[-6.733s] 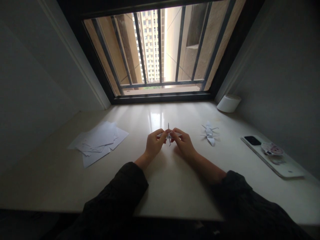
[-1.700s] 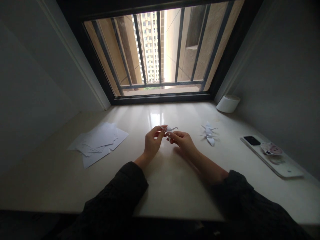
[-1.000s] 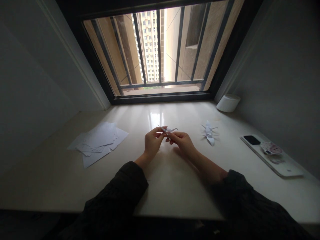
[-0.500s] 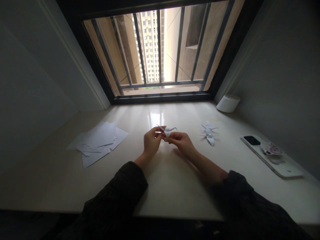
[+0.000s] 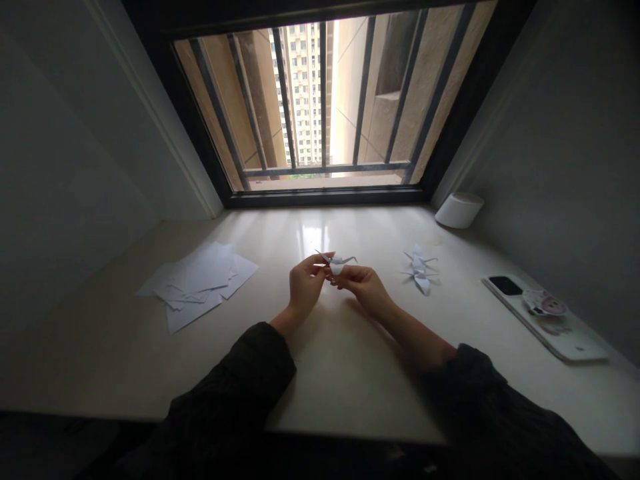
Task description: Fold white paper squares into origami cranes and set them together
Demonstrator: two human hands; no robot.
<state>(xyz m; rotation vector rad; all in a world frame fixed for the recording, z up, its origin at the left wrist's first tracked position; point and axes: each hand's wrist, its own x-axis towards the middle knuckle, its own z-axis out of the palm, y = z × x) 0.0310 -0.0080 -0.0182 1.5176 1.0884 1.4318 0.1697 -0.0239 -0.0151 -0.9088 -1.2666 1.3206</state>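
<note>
A white folded paper crane [image 5: 338,265] is held between my two hands, above the middle of the pale surface. My left hand [image 5: 306,281] pinches it from the left, with thumb and fingers closed on the paper. From the other side, my right hand [image 5: 365,285] grips its lower part between thumb and fingers. Two thin points of the crane stick out left and right over my fingers. To the right of my hands, more paper cranes [image 5: 420,270] lie close together on the surface. My fingertips partly hide the crane's underside.
A loose pile of white paper sheets [image 5: 200,273] lies at the left. At the right is a phone [image 5: 565,337] with a cartoon grip on its back. A white cylindrical object [image 5: 459,210] stands in the far right corner, by the barred window [image 5: 325,195].
The view has shifted very slightly. My hands keep the crane in almost the same place, with no clear change in grip.
</note>
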